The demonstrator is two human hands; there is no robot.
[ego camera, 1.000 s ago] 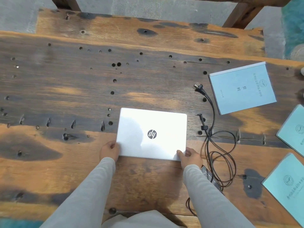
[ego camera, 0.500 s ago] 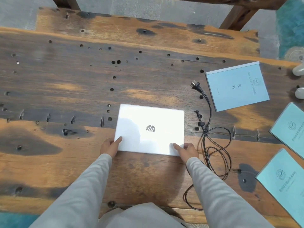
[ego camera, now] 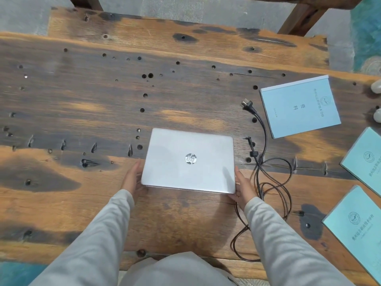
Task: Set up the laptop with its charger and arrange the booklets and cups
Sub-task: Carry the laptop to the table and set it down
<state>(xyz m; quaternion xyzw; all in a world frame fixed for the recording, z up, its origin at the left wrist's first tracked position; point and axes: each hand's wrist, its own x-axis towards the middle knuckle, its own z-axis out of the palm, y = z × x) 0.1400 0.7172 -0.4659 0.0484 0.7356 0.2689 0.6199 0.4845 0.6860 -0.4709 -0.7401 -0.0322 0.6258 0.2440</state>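
A closed silver laptop [ego camera: 189, 159] lies lid-up in the middle of the wooden table [ego camera: 82, 112]. My left hand [ego camera: 133, 178] presses against its near-left corner and my right hand [ego camera: 243, 187] against its near-right corner, gripping its sides. The black charger cable [ego camera: 270, 178] lies coiled just right of the laptop, its plug [ego camera: 247, 104] pointing away. One blue booklet [ego camera: 299, 106] lies far right, with two teal booklets [ego camera: 367, 162] [ego camera: 358, 230] at the right edge. Two pale cups [ego camera: 376, 86] [ego camera: 377, 115] are partly cut off at the right edge.
The table top is dark, worn wood full of small holes, with a raised plank [ego camera: 185, 40] along its far side. A dark wooden frame leg [ego camera: 299, 19] stands behind it. Teal floor covering [ego camera: 369, 34] shows at far right.
Both hands slid from the laptop's near edge to its side corners. The laptop's near edge now looks slightly raised off the table. The view shifted a little, bringing the cups into sight.
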